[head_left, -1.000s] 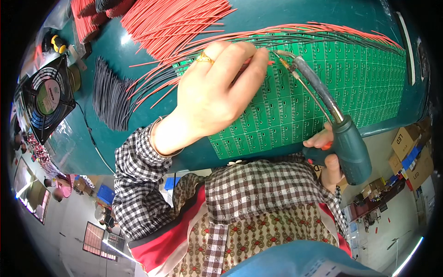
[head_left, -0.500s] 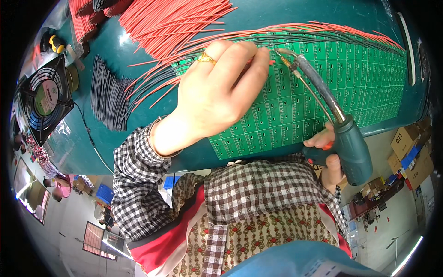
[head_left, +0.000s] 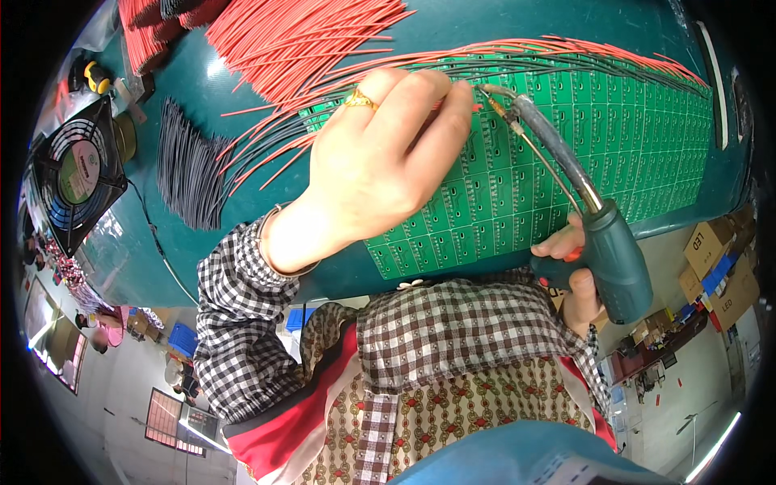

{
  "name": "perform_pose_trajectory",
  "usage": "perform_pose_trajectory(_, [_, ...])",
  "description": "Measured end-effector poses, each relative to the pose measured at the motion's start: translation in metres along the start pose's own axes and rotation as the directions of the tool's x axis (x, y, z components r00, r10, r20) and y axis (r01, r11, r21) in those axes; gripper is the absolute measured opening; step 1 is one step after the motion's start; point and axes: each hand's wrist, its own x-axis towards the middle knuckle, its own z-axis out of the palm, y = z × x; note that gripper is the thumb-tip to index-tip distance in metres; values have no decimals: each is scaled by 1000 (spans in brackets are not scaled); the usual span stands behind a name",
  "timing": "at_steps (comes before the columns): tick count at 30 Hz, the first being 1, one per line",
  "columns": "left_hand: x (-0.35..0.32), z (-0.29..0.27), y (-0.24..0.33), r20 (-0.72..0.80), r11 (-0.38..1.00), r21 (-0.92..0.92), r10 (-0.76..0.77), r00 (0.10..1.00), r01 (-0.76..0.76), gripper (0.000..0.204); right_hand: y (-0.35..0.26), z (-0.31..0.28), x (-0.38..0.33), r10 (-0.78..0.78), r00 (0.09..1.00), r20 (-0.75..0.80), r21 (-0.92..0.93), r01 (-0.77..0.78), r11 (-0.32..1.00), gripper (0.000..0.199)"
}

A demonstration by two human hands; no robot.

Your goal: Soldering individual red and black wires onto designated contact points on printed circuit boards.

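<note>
Little moved: left hand [head_left: 380,162] keeps pinching a wire on the board [head_left: 566,162], fingers pressed together. Iron [head_left: 602,250], fist-gripped by right hand [head_left: 578,275], slants tip up-left toward that pinch.

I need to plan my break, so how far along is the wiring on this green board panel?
Red and black wires already run off the top edge of the green board panel. In hand: the left hand presses on the panel where the tip of the soldering gun, gripped by the right hand, meets it. Loose red wires and black wires remain on the table.
</note>
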Motion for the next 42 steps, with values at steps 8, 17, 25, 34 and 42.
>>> perform_pose_trajectory(8, [-1, 2, -2, -6, 1000, 13, 24, 1000, -24, 35, -4, 1, 0, 39, 999, 7, -34, -39, 999, 77])
perform_pose_trajectory(17, [1, 1, -1, 8, 1000, 12, 27, 1000, -27, 31, -9, 6, -3, 13, 998, -66, 63, -8, 998, 74])
perform_pose_trajectory(25, [2, 0, -2, -3, 998, 27, 54, 999, -54, 27, 0, 1, -3, -51, 998, -29, 104, 53, 993, 70])
perform_pose_trajectory(34, [6, -3, -5, 46, 999, -53, 10, 999, -7, 29, -1, -3, -1, -90, 990, -110, 154, 107, 982, 65])
perform_pose_trajectory(42, [14, -17, -3, 149, 892, -359, -234, 961, 273, 34, 16, -19, -3, -118, 990, -73, 365, 137, 921, 70])
